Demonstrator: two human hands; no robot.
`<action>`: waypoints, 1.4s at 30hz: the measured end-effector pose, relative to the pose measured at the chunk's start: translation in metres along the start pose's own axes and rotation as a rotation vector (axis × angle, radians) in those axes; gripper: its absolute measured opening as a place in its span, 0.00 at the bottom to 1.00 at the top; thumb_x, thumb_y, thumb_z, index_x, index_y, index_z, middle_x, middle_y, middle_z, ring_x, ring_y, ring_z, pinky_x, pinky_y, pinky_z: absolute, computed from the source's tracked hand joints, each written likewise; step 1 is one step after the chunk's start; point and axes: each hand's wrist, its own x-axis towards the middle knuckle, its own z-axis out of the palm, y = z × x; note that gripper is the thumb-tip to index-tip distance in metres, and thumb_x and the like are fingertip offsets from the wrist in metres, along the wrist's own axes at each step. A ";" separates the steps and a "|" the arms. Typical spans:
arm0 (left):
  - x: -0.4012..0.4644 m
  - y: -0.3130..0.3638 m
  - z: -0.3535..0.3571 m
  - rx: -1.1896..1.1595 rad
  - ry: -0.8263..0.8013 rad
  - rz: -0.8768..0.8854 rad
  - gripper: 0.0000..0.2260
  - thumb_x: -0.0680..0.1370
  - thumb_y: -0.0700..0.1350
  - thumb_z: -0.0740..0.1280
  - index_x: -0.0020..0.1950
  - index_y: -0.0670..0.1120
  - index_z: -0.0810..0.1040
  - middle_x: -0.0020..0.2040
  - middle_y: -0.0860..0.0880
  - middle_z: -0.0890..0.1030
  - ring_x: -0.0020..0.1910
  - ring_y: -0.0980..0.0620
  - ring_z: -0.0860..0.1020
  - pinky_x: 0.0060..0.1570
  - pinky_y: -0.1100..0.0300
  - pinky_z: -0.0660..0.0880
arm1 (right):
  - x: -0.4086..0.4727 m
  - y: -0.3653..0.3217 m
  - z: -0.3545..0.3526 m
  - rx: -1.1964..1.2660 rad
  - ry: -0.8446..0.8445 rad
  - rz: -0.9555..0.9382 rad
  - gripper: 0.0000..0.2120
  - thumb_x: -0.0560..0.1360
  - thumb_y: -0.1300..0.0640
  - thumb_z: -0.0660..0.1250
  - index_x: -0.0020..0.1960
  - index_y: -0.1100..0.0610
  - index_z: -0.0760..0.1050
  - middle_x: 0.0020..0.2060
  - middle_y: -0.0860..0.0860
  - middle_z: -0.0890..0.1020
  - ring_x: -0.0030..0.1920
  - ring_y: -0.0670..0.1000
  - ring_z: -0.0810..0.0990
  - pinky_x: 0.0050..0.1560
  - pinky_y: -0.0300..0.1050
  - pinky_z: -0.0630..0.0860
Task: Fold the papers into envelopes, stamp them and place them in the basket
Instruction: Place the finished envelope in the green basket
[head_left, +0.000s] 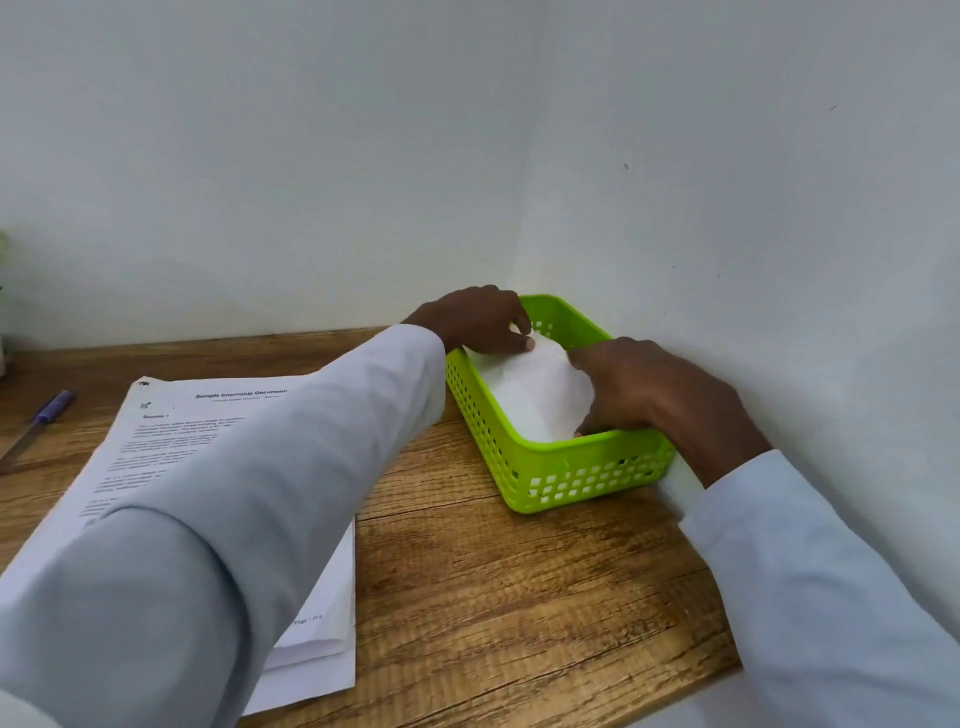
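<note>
A lime green perforated basket (571, 475) stands on the wooden table against the right wall. Inside it lies a folded white paper envelope (530, 395). My left hand (478, 319) reaches over the basket's far left rim and pinches the envelope's far edge between thumb and fingers. Over the basket's right side, my right hand (654, 389) grips the envelope's near right edge with curled fingers, the fingertips down inside the basket. A stack of printed papers (171, 431) lies on the table to the left, partly hidden under my left sleeve.
A blue pen (39, 423) lies at the table's far left. White walls close in behind and to the right of the basket. The table's right edge (727, 670) runs close to my right sleeve. Bare wood (519, 597) shows in front of the basket.
</note>
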 end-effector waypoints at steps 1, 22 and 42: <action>-0.001 0.000 -0.002 0.002 -0.065 0.000 0.19 0.77 0.63 0.62 0.65 0.58 0.76 0.67 0.48 0.75 0.65 0.46 0.73 0.64 0.53 0.69 | 0.002 -0.002 -0.001 0.010 -0.023 -0.040 0.41 0.70 0.45 0.76 0.77 0.51 0.62 0.75 0.54 0.66 0.72 0.58 0.68 0.68 0.51 0.69; -0.003 0.030 -0.003 0.293 -0.712 -0.049 0.50 0.62 0.66 0.75 0.77 0.65 0.50 0.79 0.53 0.56 0.77 0.47 0.58 0.73 0.46 0.60 | 0.024 -0.008 0.001 -0.111 -0.320 -0.056 0.20 0.75 0.54 0.69 0.66 0.56 0.75 0.62 0.55 0.79 0.58 0.57 0.79 0.60 0.50 0.76; -0.166 -0.073 -0.065 -0.290 0.261 -0.086 0.05 0.73 0.47 0.74 0.47 0.50 0.85 0.41 0.58 0.84 0.38 0.67 0.81 0.43 0.70 0.75 | 0.004 -0.091 -0.056 0.423 0.413 -0.252 0.17 0.70 0.40 0.74 0.48 0.53 0.83 0.43 0.50 0.82 0.47 0.52 0.81 0.47 0.44 0.72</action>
